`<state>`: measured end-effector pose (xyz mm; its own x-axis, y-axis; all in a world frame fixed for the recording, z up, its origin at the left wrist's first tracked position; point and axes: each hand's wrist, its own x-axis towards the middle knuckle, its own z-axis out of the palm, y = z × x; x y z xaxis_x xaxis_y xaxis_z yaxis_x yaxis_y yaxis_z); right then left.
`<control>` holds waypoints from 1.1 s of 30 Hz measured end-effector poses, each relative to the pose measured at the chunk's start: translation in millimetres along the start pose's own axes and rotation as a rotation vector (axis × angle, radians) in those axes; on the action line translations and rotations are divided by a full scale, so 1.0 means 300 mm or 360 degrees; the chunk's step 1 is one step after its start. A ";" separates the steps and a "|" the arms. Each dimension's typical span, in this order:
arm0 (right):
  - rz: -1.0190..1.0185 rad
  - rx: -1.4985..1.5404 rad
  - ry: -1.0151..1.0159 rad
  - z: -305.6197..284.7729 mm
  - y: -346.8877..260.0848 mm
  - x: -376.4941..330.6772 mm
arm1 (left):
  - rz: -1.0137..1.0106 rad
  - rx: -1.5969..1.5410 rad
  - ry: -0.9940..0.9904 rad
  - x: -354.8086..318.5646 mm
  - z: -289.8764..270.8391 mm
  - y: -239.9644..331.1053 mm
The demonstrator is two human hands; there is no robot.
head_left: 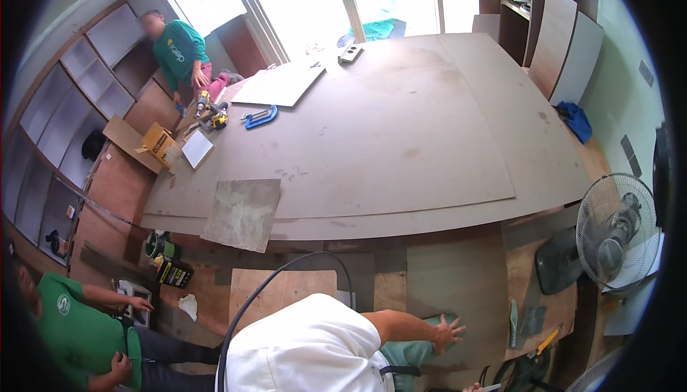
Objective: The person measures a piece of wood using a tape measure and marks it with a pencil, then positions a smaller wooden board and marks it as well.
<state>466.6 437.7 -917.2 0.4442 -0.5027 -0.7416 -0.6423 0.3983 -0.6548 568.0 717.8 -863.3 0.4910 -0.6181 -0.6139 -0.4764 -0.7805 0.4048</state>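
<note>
My left hand (447,332) rests spread out on my green-trousered knee (422,338), holding nothing. My left arm reaches to it from the white sleeve (308,342) that fills the lower middle. At the lower edge only a little of my right hand (472,389) shows, closed on a thin pale object (491,388) whose kind I cannot make out. To the right, on a wooden board (565,313), lie a long pale-green tool (513,324), a dark square plate (533,320) and a yellow-handled tool (549,340).
A large brown sheet (401,127) spans the middle, with a blue clamp (261,117) and yellow drills (212,116) at its left. A fan (617,233) stands right. One person in green (79,327) is at lower left, another (179,48) far left. A black cable (247,302) arcs nearby.
</note>
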 end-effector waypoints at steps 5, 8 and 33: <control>0.0016 0.0038 -0.0041 -0.057 0.034 0.049 | -0.0017 0.0094 0.0009 -0.005 -0.007 0.026; 0.0017 0.0059 -0.0072 -0.076 0.051 0.075 | -0.0028 0.0109 0.0051 0.009 0.001 0.035; -0.0131 0.0520 -0.0039 -0.195 0.135 -0.020 | -0.0010 0.0324 0.0028 0.007 -0.036 0.069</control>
<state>401.5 412.0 -930.7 0.5038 -0.5266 -0.6847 -0.3713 0.5837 -0.7221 567.0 699.3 -849.0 0.5060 -0.6164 -0.6033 -0.6101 -0.7503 0.2548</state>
